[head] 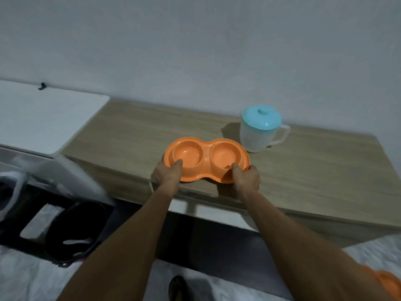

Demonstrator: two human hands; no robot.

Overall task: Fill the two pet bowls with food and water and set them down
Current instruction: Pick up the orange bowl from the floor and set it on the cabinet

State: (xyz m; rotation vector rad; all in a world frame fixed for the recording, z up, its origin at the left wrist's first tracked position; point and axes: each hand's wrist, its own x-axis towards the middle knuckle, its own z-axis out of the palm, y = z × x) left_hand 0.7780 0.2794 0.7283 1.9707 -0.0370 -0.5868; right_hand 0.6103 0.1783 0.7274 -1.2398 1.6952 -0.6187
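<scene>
Orange double bowl (206, 158), frosted clear jug (258, 135) with turquoise lid (261, 116), light wood-grain counter (314, 170), white board (43, 116)

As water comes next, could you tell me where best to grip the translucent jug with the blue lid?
The translucent blue-lidded plastic jug stands upright, its loop handle jutting to the right, so wrap the right hand round it from that side.
</scene>
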